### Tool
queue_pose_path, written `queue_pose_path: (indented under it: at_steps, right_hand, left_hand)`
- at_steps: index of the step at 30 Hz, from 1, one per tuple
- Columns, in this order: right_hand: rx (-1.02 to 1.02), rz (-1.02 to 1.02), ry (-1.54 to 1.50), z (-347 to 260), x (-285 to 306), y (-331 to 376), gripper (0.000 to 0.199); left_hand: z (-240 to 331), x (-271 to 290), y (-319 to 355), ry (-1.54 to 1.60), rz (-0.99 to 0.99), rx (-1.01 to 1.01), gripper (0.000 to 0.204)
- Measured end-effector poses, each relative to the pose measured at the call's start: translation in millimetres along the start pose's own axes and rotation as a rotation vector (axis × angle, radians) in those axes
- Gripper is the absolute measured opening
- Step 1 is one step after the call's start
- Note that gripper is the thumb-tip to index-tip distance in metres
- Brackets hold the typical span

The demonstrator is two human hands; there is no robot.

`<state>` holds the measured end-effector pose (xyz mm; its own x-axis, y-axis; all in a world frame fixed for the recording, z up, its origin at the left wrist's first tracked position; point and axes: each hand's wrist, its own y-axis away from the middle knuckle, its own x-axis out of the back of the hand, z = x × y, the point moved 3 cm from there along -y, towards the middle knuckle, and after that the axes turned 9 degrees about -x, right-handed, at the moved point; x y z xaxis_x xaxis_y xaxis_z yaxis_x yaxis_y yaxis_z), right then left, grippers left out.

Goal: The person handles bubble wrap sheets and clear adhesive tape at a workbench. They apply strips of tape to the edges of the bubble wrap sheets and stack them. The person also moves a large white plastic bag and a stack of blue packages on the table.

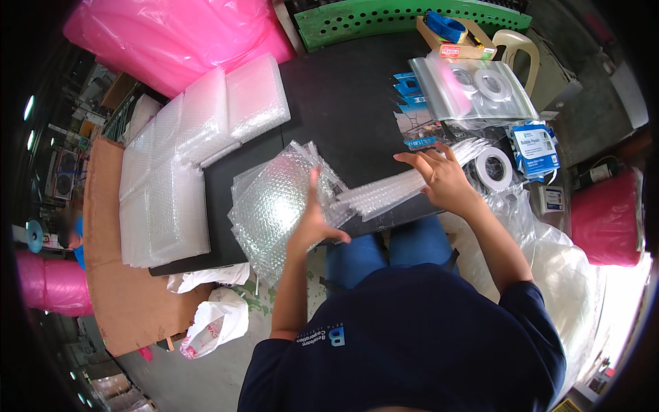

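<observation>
A fanned pile of transparent bubble wrap pouches lies at the near middle of the black table, partly past its front edge. My left hand is at the pile's right side, fingers up and thumb stretched out to the right. Whether it touches the top pouch I cannot tell. To the right, a long overlapping row of bubble wrap pouches lies slanted along the front edge. Over that row's far end is my right hand, its fingers spread and nothing seen in them.
Neat stacks of bubble pouches cover the table's left side, before a big pink plastic bundle. On the right are a tape roll, transparent sheets, blue-and-white printed packs and a cardboard box. White bags hang at front left.
</observation>
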<state>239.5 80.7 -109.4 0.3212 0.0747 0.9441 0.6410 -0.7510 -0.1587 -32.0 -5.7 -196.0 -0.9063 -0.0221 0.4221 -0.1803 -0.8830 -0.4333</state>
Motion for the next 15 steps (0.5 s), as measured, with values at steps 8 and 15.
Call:
queue_pose_path:
  at_steps: [8,15]
  right_hand:
    - [-0.112,0.048,0.154,0.9,-1.1,13.7,0.092]
    - [-0.100,-0.023,0.161,2.9,-5.3,10.7,0.053]
  left_hand:
    - [-18.0,-94.1,-3.6,0.328,0.165,0.041,0.141]
    - [-11.7,-107.7,0.5,0.203,0.184,0.067,0.057]
